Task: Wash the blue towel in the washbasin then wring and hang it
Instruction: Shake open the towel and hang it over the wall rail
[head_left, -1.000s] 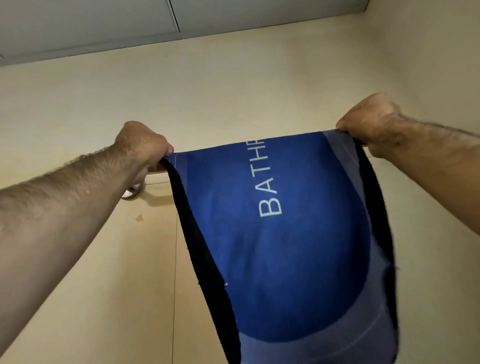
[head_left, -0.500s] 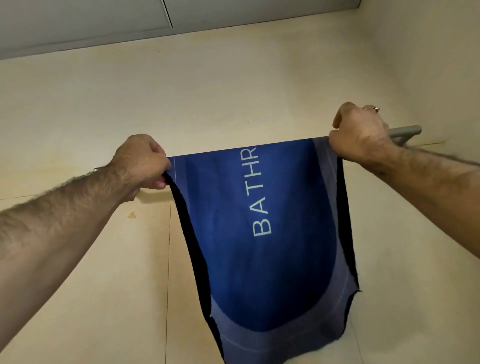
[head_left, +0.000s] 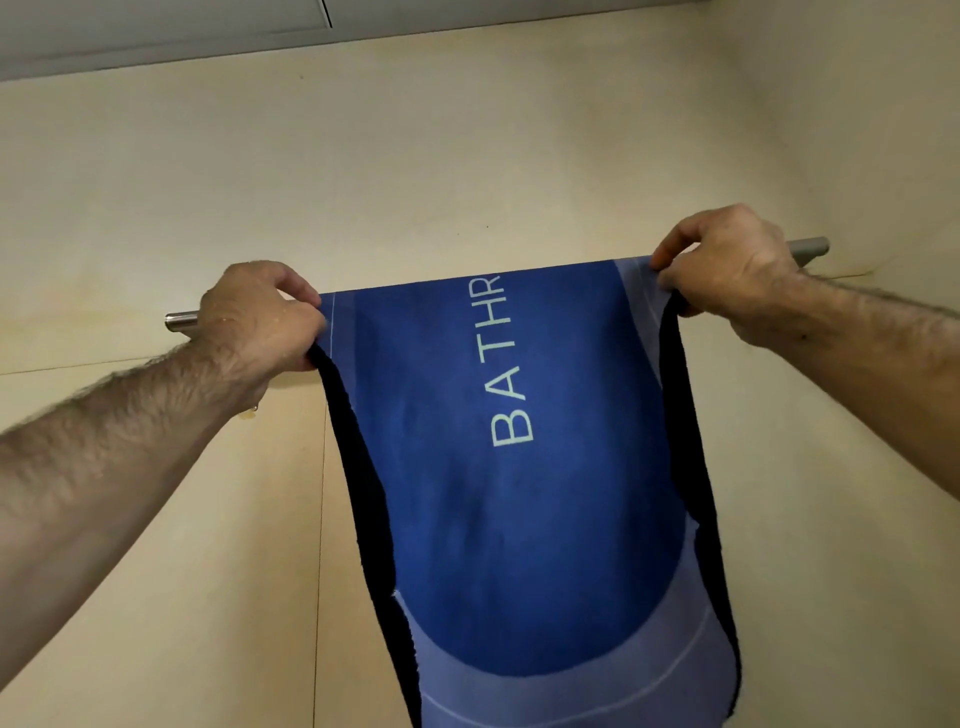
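The blue towel (head_left: 524, 493), with pale lettering and a lighter blue border, hangs folded over a metal rail (head_left: 808, 247) fixed high on the beige wall. Its dark underside shows along both side edges. My left hand (head_left: 260, 322) pinches the towel's top left corner at the rail. My right hand (head_left: 727, 265) pinches the top right corner. The rail's left end (head_left: 181, 320) sticks out past my left hand. The towel's lower edge runs out of view. The washbasin is not in view.
The beige tiled wall (head_left: 415, 171) fills the view, meeting a side wall (head_left: 857, 130) in a corner at the right. A grey ceiling panel (head_left: 156, 26) runs along the top.
The towel has gone from being held up in the air to lying over the rail. Both hands have shifted outward to its top corners, and the rail's two ends have come into view.
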